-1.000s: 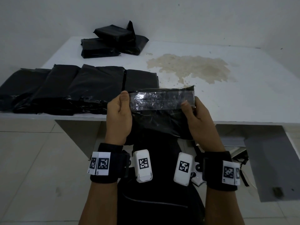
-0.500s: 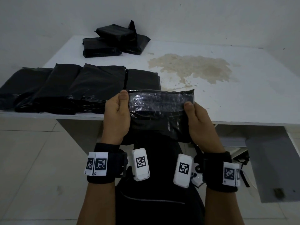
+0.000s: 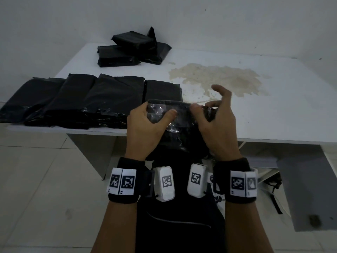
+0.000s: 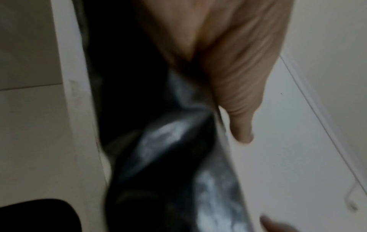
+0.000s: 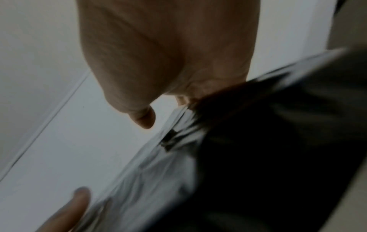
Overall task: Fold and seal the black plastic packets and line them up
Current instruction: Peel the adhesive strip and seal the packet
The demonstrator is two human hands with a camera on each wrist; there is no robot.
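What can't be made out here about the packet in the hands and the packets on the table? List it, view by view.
- Held packet: whether its flap is stuck down; head view, left hand and right hand cover its ends.
- Its lower part: head view, lost against dark clothing.
- Both wrist views: motion blur smears the plastic.
- Row of packets: exact count; dark, overlapping, cut off at the left edge.
- Far pile: count unclear.

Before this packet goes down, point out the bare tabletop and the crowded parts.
Bare: the table right of the brown stain, out to its right edge, and the front strip right of the right hand. Crowded: the front left, filled by the row of packets, and the far left, where the pile of packets sits.
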